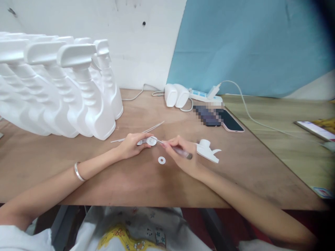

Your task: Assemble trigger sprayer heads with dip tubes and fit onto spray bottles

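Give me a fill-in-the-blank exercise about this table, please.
The right hand holds a slim tool, the left hand a small part coloured ____.
The flat ring on the table has a ____ in its middle.
The sheet behind the power strip is coloured ____.
The tall bottles stand on the picture's ____ side.

Missing words: white; hole; blue; left.

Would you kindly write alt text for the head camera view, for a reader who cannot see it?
A left hand holds a small white plastic part while the right hand holds a slim screwdriver-like tool to it. On the brown table, a flat white ring and a white trigger spray head lie nearby; white spray bottles stand at left.
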Motion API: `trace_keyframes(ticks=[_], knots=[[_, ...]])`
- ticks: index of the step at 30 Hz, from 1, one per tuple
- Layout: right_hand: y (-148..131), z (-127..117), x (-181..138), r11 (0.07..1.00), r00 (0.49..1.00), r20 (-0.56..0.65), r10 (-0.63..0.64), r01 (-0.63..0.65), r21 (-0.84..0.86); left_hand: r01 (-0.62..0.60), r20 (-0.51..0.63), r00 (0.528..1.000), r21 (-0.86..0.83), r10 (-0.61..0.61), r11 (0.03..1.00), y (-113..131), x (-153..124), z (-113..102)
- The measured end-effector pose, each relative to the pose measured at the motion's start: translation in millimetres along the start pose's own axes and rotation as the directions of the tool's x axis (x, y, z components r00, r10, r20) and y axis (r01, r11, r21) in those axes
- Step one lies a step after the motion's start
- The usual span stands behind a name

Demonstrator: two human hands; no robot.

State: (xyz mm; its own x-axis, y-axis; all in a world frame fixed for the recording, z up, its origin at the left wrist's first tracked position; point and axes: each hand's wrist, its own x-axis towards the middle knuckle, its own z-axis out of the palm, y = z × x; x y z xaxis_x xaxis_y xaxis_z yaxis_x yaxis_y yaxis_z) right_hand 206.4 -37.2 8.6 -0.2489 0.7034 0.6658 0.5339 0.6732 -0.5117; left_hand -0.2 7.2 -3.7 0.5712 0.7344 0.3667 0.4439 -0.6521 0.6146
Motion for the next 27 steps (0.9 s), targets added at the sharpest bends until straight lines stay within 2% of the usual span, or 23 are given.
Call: trace_keyframes(ticks=[2, 3, 4, 6, 8, 9, 11, 13, 16, 21, 23, 27], knots=[[-3, 2, -1, 0.951, 0.965, 0.042, -0.26, 0.264, -0.158, -0.009, 0.0, 1.0, 0.017, 0.009, 1.0, -1, 1, 0], [-4, 3, -1, 0.915, 0.938, 0.074, -0.338, 0.346, -0.209, -0.018, -0.005, 1.0, 0.026, 0.018, 0.999, -1, 1, 1], [-5, 2, -1, 0.901, 0.931, 0.092, -0.354, 0.366, -0.232, -0.027, -0.009, 1.0, 0.034, 0.028, 0.999, -2, 1, 1], [-5, 0, 2, 0.953, 0.972, 0.078, -0.222, 0.233, -0.193, -0.06, -0.007, 0.998, 0.051, 0.06, 0.997, -4, 2, 1], [-2, -4, 6, 0.999, 0.998, 0.063, 0.014, -0.011, -0.048, -0.1, 0.002, 0.995, 0.07, 0.1, 0.993, -6, 2, 2], [0, -6, 9, 0.99, 0.989, 0.067, 0.128, -0.132, 0.052, -0.117, 0.006, 0.993, 0.077, 0.117, 0.99, -7, 2, 2], [3, -8, 13, 0.911, 0.949, 0.101, 0.298, -0.315, 0.267, -0.138, 0.002, 0.99, 0.083, 0.138, 0.987, -8, 2, 2], [5, -9, 17, 0.794, 0.905, 0.138, 0.402, -0.42, 0.439, -0.149, -0.003, 0.989, 0.082, 0.15, 0.985, -8, 2, 1], [5, -9, 21, 0.677, 0.865, 0.175, 0.471, -0.481, 0.556, -0.171, -0.008, 0.985, 0.095, 0.172, 0.981, -7, 1, 2], [3, -12, 24, 0.618, 0.82, 0.223, 0.527, -0.55, 0.561, -0.293, 0.019, 0.956, 0.086, 0.292, 0.952, -8, 2, 1], [2, -13, 20, 0.652, 0.832, 0.205, 0.516, -0.536, 0.536, -0.337, 0.028, 0.941, 0.08, 0.336, 0.938, -9, 2, 0], [0, -11, 10, 0.848, 0.92, 0.132, 0.369, -0.391, 0.357, -0.372, 0.023, 0.928, 0.111, 0.372, 0.921, -10, 3, 0]])
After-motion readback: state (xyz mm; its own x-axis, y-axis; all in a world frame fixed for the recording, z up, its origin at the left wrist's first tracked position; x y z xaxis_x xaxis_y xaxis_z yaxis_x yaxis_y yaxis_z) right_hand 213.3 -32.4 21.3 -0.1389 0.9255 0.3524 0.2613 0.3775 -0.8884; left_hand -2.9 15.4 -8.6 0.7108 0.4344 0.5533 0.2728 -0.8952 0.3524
